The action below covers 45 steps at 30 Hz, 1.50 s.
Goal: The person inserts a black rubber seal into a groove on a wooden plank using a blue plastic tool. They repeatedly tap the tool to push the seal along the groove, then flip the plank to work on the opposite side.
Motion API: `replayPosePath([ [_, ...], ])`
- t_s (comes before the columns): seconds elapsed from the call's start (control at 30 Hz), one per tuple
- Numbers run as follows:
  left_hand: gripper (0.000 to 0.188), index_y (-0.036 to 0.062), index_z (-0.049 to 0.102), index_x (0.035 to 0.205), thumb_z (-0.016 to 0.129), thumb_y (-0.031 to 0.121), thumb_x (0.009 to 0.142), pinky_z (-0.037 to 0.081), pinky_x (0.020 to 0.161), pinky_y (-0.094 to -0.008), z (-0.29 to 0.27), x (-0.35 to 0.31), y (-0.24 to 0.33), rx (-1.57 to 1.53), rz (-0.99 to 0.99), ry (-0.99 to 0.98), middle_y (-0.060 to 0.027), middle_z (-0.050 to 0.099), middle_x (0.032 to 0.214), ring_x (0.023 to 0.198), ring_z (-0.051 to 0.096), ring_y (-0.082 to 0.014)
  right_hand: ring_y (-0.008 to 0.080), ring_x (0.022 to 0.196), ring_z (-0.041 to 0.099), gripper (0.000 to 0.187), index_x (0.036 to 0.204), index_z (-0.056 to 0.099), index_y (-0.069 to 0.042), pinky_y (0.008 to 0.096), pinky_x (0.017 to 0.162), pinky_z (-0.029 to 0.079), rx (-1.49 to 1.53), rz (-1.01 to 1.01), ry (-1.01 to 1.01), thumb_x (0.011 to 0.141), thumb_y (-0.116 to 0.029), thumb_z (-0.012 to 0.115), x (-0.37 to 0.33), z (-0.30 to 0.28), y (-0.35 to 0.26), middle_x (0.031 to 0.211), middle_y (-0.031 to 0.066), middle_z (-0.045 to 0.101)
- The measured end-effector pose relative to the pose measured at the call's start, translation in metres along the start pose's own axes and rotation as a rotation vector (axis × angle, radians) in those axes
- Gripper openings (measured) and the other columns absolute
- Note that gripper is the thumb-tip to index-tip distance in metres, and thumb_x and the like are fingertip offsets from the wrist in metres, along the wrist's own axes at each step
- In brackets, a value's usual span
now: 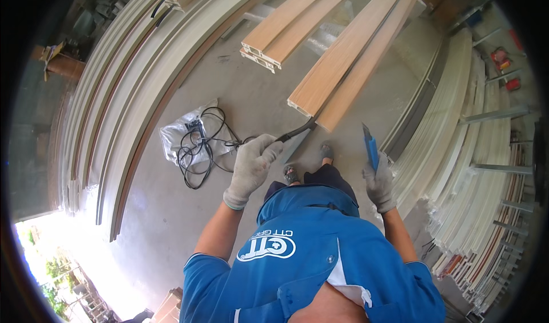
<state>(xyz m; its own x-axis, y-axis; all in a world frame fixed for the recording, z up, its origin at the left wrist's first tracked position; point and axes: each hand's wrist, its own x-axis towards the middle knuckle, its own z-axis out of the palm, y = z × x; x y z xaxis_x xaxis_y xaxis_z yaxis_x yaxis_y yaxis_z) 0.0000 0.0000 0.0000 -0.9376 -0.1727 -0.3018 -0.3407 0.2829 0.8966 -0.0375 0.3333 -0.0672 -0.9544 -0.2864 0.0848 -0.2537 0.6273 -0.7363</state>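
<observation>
My left hand (pixel 250 171), in a pale grey work glove, is closed on the end of a black rubber seal strip (pixel 296 131). From my fingers the strip runs up to the near end of a long wood-grain profile (pixel 337 71) and continues as a dark line along its length. My right hand (pixel 379 187), gloved too, grips a blue utility knife (pixel 371 150) with its blade pointing away from me. The knife is held apart from the strip, right of the profile's end. Another wood-grain profile pair (pixel 297 22) lies farther left, its hollow white ends showing.
Loops of black strip (pixel 197 151) lie over a clear plastic bag (pixel 171 137) on the grey floor. Long profiles (pixel 128 134) are stacked at the left. Racks of pale profiles (pixel 452 157) with metal arms (pixel 494 115) stand at the right. My feet (pixel 326 150) are just below the profile end.
</observation>
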Motion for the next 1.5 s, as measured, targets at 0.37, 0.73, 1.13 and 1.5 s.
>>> replayPosePath([
  [0.37, 0.024, -0.0029, 0.070, 0.097, 0.064, 0.020, 0.095, 0.046, 0.064, -0.0329, 0.008, -0.001, -0.001, 0.111, 0.128, -0.003, -0.0109, 0.063, 0.074, 0.067, 0.057, -0.0175, 0.0376, 0.075, 0.067, 0.026, 0.109, 0.061, -0.005, 0.0461, 0.066, 0.054, -0.110, -0.287, -0.187, 0.092, -0.022, 0.071, 0.021, 0.030, -0.076, 0.086, 0.0173, 0.068],
  [0.73, 0.020, -0.0015, 0.072, 0.098, 0.068, 0.018, 0.094, 0.049, 0.064, -0.0285, -0.017, -0.021, 0.032, -0.211, 0.161, -0.124, -0.0060, 0.067, 0.077, 0.065, 0.060, -0.0134, 0.0416, 0.079, 0.067, 0.028, 0.107, 0.060, -0.007, 0.0529, 0.071, 0.052, -0.460, 0.082, -0.285, 0.099, -0.033, 0.062, 0.002, 0.062, 0.046, 0.085, 0.0191, 0.068],
  [1.13, 0.042, -0.0023, 0.064, 0.114, 0.058, 0.038, 0.105, 0.028, 0.042, -0.0191, 0.025, 0.021, 0.002, -0.631, 0.021, 0.135, -0.0039, 0.065, 0.086, 0.047, 0.037, -0.0004, 0.0152, 0.063, 0.061, 0.024, 0.100, 0.057, -0.008, 0.0360, 0.059, 0.046, 0.160, 0.224, 0.476, 0.099, -0.029, 0.067, 0.069, -0.034, 0.093, 0.072, 0.0038, 0.060],
  [1.5, 0.045, 0.0080, 0.063, 0.102, 0.052, 0.051, 0.105, 0.028, 0.038, -0.0225, 0.080, 0.043, 0.033, -0.610, -0.222, 0.410, 0.0033, 0.054, 0.062, 0.042, 0.040, -0.0050, 0.0095, 0.064, 0.060, 0.025, 0.102, 0.061, -0.011, 0.0242, 0.059, 0.048, 0.803, 0.174, 0.602, 0.097, -0.032, 0.072, 0.299, -0.141, 0.086, 0.079, 0.0001, 0.064],
])
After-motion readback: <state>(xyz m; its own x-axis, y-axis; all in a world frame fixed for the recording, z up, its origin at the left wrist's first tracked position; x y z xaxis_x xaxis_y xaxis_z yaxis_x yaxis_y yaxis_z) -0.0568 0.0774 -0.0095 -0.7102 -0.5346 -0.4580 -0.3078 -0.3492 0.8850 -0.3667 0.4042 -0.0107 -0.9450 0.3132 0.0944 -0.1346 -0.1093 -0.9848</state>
